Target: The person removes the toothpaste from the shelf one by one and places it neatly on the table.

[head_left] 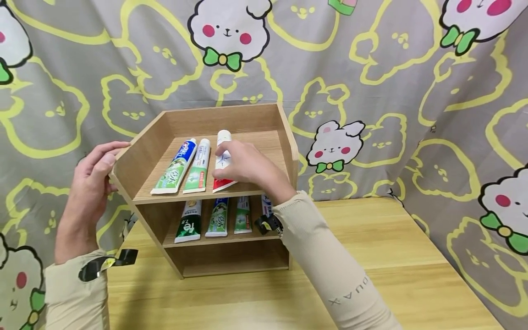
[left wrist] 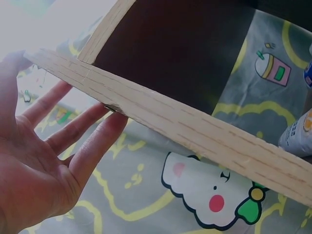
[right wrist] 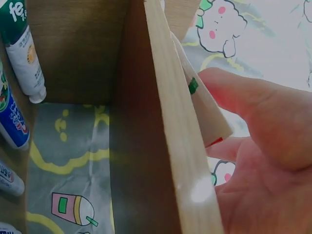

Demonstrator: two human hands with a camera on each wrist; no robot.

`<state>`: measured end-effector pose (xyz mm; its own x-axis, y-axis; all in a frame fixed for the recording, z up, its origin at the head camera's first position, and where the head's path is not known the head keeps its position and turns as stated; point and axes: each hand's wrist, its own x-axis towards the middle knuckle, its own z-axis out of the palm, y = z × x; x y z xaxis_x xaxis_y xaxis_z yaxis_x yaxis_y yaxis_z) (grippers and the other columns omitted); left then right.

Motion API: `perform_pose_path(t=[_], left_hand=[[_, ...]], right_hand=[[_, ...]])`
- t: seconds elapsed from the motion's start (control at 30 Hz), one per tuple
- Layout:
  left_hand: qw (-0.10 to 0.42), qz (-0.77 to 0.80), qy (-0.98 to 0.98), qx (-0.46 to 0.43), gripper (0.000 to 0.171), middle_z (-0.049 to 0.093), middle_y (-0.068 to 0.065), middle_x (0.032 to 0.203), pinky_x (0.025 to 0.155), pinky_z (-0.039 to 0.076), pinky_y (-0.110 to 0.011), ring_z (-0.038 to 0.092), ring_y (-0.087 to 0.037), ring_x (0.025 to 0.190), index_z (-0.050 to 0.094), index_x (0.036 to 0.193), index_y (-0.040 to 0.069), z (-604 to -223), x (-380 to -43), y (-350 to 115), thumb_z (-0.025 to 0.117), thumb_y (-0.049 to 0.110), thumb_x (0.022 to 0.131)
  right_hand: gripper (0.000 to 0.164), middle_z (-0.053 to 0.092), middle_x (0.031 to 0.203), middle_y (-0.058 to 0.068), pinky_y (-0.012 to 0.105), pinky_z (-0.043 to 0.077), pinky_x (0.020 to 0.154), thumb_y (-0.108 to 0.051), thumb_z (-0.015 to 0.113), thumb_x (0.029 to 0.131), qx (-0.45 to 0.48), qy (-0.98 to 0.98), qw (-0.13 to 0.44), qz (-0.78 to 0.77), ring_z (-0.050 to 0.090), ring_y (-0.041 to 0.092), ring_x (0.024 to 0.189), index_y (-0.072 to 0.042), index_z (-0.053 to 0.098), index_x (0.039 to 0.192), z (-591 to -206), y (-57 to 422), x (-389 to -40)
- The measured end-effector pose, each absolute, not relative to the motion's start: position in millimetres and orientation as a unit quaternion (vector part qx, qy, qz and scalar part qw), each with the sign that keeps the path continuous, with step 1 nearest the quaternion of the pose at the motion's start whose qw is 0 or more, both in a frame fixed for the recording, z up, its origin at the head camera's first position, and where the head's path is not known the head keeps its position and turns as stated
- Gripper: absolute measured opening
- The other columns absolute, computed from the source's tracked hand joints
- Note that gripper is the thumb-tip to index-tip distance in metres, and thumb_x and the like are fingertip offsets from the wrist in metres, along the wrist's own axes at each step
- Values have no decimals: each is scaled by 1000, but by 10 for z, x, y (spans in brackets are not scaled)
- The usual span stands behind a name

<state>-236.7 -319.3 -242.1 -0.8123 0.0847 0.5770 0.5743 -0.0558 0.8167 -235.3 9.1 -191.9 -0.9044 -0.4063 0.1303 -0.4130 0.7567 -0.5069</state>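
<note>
The person's right grip point(head_left: 243, 160) pinches a white-and-red tube point(head_left: 222, 161) between thumb and fingers at the top of the shelf unit point(head_left: 231, 119). In the head view the tube lies along the top board, white cap toward the back and red end toward the front edge. The right wrist view adds what the head view cannot: the tube's pale flat end, with a green mark and a red corner, showing past the board's edge beside the thumb. The left grip point(head_left: 92, 172) holds the upper front corner of the unit's left side panel; the left wrist view shows its fingertips touching the panel's outer side. Left of the pinched tube, on the same board, lie a white-and-green tube point(head_left: 199, 167) and, farther left, a blue-and-green tube point(head_left: 176, 167). On the middle shelf the head view gives 4 tubes: a dark green tube point(head_left: 189, 224), a blue-green tube point(head_left: 218, 220), a slim green tube point(head_left: 243, 215) and a blue-lettered tube point(head_left: 266, 205) partly behind the right wrist. The wrist views look through the unit's open back to a drink-cup print point(left wrist: 275, 70) that the head view hides. The unit stands on a wooden surface point(head_left: 371, 238) before a patterned curtain point(head_left: 383, 27).
</note>
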Motion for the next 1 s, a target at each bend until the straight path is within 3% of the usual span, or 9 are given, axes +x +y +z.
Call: perform_pose_path(t=[0.17,0.3,0.53,0.67,0.87,1.0], left_hand=[[184,-681,-666,-244,35,68,-8,119,49,52,-21,64,-15,80,65,132,3,-2419,-2359,-3181,51,15,102],[185,-680,-664,-249,35,69,-9,118,48,50,-20,64,-14,78,65,131,2,-2401,-2366,-3165,51,14,102],[190,-676,-666,-252,34,70,-8,114,45,45,-18,62,-13,73,66,129,1,-2370,-2389,-3147,52,13,101],[191,-680,-663,-246,33,70,-7,113,44,44,-18,62,-11,71,67,129,2,-2372,-2380,-3162,52,14,102],[190,-679,-667,-240,33,69,-7,114,45,45,-17,61,-12,73,67,130,3,-2396,-2361,-3173,52,14,102],[192,-679,-667,-239,34,68,-7,112,44,44,-17,60,-12,72,67,129,2,-2407,-2362,-3172,52,14,102]], right_hand=[[51,60,135,7,32,45,91,-28,75,92,228,-938,2,260,53,22,111,-14,61,139,-1878,131,-2352],[50,60,131,8,30,46,85,-23,74,93,238,-940,0,247,55,23,107,-15,60,140,-1841,174,-2333],[46,57,139,8,28,46,82,-19,73,94,232,-928,-4,291,54,21,109,-14,64,138,-1848,265,-2307],[40,59,133,9,27,46,72,-18,69,96,232,-912,3,338,59,20,97,-14,67,136,-1892,297,-2305],[37,67,106,7,23,43,57,-15,66,97,240,-888,8,393,63,14,73,-12,68,133,-1972,327,-2282],[40,64,81,7,23,41,50,-11,62,96,235,-864,9,445,62,15,62,-12,67,135,-2046,352,-2256]])
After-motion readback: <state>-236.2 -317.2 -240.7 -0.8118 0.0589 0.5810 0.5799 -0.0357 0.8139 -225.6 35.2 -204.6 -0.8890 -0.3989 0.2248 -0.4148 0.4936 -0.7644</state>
